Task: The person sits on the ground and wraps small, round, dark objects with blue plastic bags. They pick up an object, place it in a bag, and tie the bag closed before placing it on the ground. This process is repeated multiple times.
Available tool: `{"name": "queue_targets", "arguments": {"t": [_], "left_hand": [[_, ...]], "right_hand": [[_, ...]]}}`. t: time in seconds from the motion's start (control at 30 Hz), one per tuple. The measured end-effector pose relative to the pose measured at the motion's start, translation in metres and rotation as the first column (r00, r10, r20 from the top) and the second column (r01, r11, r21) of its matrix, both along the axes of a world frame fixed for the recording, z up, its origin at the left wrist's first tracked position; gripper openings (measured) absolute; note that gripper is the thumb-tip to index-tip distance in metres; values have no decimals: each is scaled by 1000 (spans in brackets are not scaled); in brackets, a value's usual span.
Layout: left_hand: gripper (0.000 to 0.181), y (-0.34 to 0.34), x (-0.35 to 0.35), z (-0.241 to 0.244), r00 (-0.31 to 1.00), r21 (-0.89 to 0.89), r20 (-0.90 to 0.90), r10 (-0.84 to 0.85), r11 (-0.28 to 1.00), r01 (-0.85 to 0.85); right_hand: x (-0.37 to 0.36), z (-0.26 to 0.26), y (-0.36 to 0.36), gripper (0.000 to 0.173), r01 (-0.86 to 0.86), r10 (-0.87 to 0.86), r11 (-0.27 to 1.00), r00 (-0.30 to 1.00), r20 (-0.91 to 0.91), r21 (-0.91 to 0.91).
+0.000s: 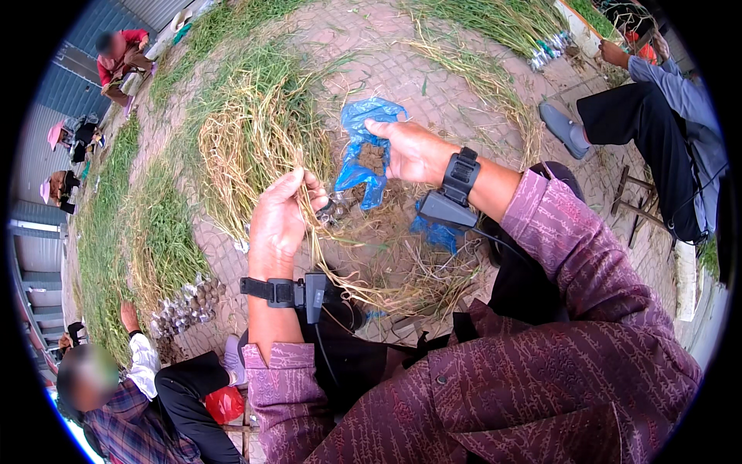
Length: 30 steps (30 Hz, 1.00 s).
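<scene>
Between the thumb and fingers of my left hand (284, 211) is a small bunch of dry grass stalks (307, 217), their ends trailing below it. A blue plastic bag (371, 116) lies open in my right hand (417, 152), my thumb on its upper part. Brown soil (371, 158) shows in the bag. Just beyond my left hand is a heap of yellowed and green grass stalks (249, 145). Under both hands, loose dirt and straw (400, 232) cover the paving, with another piece of blue plastic (437, 232) near my right wrist.
Bundles with wrapped root ends (188, 304) stand to the left, and more (550, 49) lie at the top right. A seated person (127, 400) is at lower left, beside a red plastic bag (224, 404). Another person's leg (620, 116) reaches in from the right. Several people sit farther off.
</scene>
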<state>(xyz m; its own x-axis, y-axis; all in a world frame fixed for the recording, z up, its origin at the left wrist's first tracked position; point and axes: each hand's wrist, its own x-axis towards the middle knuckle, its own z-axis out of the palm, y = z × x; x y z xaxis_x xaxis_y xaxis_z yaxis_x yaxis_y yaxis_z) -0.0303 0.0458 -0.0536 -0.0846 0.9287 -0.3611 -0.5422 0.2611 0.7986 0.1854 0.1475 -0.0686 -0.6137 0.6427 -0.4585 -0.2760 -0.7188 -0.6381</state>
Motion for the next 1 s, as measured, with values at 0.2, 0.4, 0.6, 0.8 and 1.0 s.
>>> {"name": "queue_targets", "arguments": {"t": [0.2,0.4,0.6,0.8,1.0], "left_hand": [[19,1,-6,4,1000,45,-8,-10,999,10],[15,3,21,4,993,8,-96,-63,998,64],[15,4,48,9,924,-117,-361,-122,989,84],[12,4,33,-4,960,-104,-278,-21,995,-9],[14,4,25,-2,967,-95,-253,-23,996,-1]], "right_hand": [[-2,-2,2,27,-86,81,994,993,83,60],[-5,9,-7,35,-162,142,976,979,145,143],[-2,8,-13,38,-263,237,941,961,142,212],[-4,28,-21,42,-306,253,937,926,281,167],[0,22,-16,41,-314,259,938,917,304,149]]}}
